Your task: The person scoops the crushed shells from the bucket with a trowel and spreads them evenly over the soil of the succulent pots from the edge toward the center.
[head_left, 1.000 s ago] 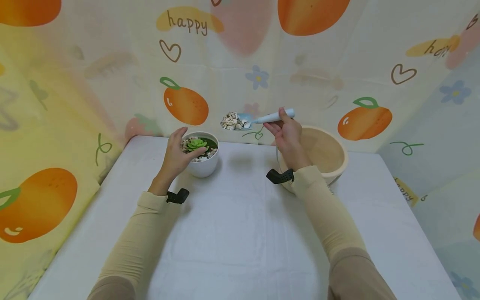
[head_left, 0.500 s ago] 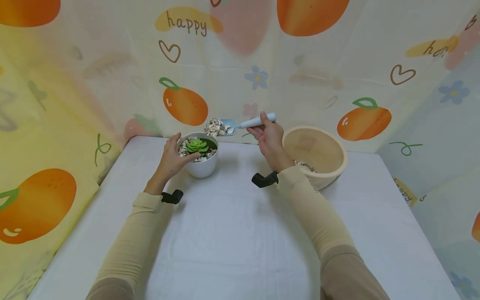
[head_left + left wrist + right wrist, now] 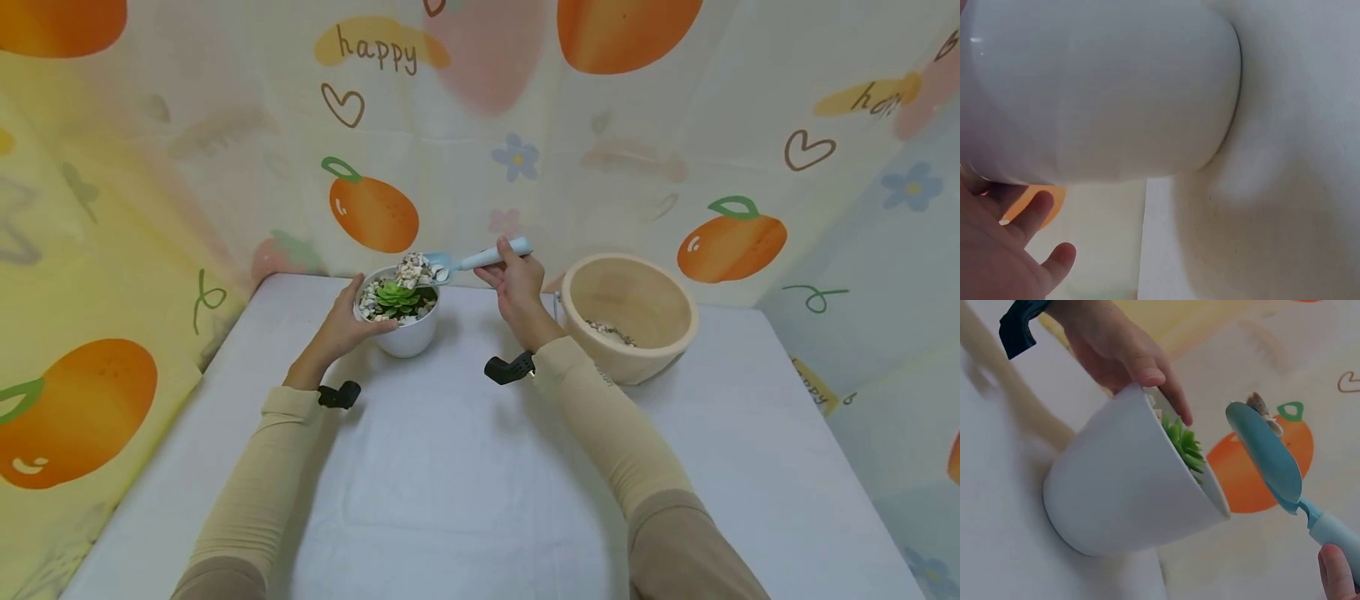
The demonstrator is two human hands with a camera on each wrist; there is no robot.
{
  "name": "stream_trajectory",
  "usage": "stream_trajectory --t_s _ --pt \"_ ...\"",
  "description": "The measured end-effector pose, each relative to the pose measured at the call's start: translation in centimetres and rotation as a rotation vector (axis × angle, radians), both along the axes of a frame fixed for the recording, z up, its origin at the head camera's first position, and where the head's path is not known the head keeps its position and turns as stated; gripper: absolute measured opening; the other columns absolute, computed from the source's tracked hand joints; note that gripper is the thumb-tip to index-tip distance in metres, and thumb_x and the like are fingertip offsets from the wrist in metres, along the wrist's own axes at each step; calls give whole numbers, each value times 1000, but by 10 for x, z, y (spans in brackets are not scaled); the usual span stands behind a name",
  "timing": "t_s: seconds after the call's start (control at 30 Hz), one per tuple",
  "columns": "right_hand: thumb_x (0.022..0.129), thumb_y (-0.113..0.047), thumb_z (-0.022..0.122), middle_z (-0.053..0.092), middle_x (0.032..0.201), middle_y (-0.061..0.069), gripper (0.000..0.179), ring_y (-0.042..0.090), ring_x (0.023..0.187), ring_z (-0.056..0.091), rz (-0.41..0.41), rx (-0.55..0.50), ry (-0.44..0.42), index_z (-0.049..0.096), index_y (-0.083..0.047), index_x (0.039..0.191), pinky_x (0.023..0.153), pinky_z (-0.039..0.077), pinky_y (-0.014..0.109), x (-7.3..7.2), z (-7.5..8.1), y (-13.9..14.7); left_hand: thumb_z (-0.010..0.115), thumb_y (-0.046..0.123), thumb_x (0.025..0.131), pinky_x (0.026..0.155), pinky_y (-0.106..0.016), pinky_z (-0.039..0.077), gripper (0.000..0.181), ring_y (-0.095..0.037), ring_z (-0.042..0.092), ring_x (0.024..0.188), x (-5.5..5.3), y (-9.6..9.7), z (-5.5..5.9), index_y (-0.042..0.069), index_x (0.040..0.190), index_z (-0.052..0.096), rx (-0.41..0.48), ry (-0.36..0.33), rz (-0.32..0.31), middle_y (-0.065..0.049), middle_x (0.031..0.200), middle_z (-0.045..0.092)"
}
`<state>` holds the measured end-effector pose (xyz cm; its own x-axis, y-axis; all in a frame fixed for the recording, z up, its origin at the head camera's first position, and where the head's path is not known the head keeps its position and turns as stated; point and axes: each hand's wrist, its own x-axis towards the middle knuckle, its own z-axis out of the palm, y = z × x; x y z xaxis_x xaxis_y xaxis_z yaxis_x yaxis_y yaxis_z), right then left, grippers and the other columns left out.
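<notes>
A white plant pot [image 3: 406,342] with a green succulent [image 3: 395,297] and pale pebbles stands upright at the back left of the table. My left hand [image 3: 339,323] holds it at the rim, thumb in front and fingers round the far left side. With my right hand [image 3: 520,293] I grip the handle of a light blue garden trowel [image 3: 1266,453]. Its blade, heaped with small stones [image 3: 415,269], is over the pot's back right rim. In the right wrist view the blade appears from below, so most of its load is hidden there.
A large beige bowl [image 3: 628,367] stands right of my right hand, with some small stones [image 3: 611,333] at its bottom. A white cloth covers the table [image 3: 480,467]. Close behind the table hangs a fruit-printed curtain [image 3: 465,158].
My right hand has moved the loaded trowel left and down, from in front of the bowl to over the pot. My left hand has closed in on the pot's rim.
</notes>
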<state>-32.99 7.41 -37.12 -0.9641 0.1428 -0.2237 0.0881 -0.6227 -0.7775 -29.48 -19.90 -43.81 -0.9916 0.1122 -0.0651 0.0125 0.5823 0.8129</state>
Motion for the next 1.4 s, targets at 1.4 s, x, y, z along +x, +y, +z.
stream_trajectory --t_s 1.4 --pt "90 -12 69 64 111 26 12 15 61 69 46 126 61 58 -7 93 64 60 29 0 -18 -10 85 29 74 116 -59 22 107 -35 26 142 10 5 -11 8 155 18 142 123 25 -18 156 27"
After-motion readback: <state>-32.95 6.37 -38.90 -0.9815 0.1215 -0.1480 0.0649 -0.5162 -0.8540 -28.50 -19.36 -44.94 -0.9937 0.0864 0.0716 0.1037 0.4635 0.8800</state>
